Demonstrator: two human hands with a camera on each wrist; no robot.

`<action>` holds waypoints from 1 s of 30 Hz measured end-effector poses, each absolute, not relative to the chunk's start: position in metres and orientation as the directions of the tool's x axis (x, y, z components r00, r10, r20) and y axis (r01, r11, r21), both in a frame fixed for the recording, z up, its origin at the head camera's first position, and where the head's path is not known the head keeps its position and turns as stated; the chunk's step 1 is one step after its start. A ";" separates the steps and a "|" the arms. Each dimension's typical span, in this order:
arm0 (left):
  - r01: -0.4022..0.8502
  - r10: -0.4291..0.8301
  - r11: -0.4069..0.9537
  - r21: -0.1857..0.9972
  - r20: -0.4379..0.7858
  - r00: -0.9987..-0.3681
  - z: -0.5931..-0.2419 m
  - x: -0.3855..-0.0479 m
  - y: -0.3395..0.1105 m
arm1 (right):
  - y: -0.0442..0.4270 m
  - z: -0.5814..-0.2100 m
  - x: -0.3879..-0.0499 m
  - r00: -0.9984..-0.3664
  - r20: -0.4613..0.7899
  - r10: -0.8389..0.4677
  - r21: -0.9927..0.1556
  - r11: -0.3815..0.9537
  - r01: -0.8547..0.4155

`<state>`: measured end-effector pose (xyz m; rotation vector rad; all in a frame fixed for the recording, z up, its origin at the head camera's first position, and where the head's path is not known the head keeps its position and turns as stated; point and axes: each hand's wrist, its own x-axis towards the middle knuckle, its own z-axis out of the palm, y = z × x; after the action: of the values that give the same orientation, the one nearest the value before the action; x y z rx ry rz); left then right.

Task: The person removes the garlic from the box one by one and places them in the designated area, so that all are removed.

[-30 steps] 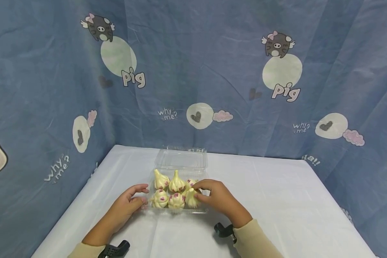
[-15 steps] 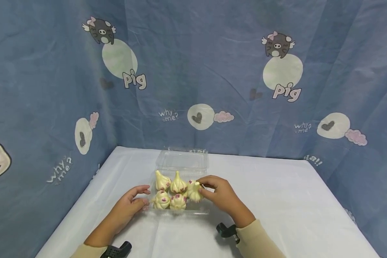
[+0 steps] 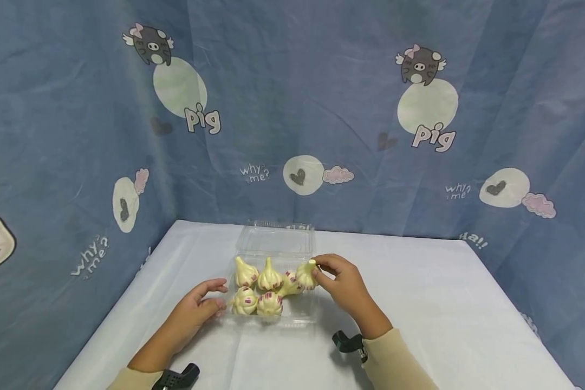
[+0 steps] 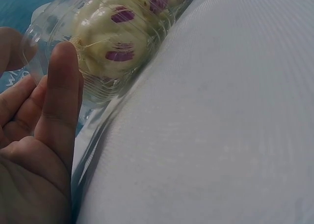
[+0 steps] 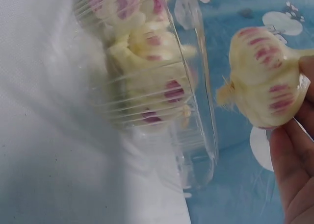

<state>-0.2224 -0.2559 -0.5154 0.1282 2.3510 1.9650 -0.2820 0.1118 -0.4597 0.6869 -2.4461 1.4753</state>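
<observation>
My right hand point(image 3: 343, 284) pinches a garlic bulb point(image 3: 306, 275) by its stem between thumb and fingers. In the right wrist view this purple-streaked bulb point(image 5: 267, 77) is apart from the clear plastic box's wall. My left hand point(image 3: 195, 311) is at the left side of the clear plastic box point(image 3: 299, 309), thumb and fingers spread. Its thumb point(image 4: 63, 87) stands straight beside the box wall in the left wrist view, and a fingertip touches the rim. Several garlic bulbs point(image 3: 270, 275) lie in the box, one tipped on its side point(image 3: 290, 284).
The box's clear lid point(image 3: 275, 241) is folded open toward the back. A white cloth covers the table point(image 3: 409, 303). Behind and to the left hangs a blue printed curtain point(image 3: 361, 130). Each wrist bears a black camera mount point(image 3: 348, 342).
My right hand has lifted one garlic bulb from the front right of the box and moved it up and rightward to the right edge. My left hand keeps its place by the box.
</observation>
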 end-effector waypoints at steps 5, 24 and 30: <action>0.021 0.106 0.176 0.984 0.003 -0.994 -0.513 -0.224 -0.255 | 0.115 -0.461 -0.288 -0.889 0.395 -0.233 -0.817 0.352 -0.456; 0.024 0.104 0.160 0.987 0.007 -0.995 -0.512 -0.222 -0.252 | 0.147 -0.476 -0.294 -0.941 0.332 -0.070 -0.886 0.320 -0.337; 0.013 0.103 0.154 0.988 -0.002 -0.995 -0.513 -0.223 -0.251 | 0.165 -0.482 -0.294 -0.950 0.308 -0.040 -0.880 0.366 -0.301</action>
<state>-0.2229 -0.2512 -0.5125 0.1175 2.3328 1.9966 -0.2944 0.1650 -0.4819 0.3052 -2.3933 1.6184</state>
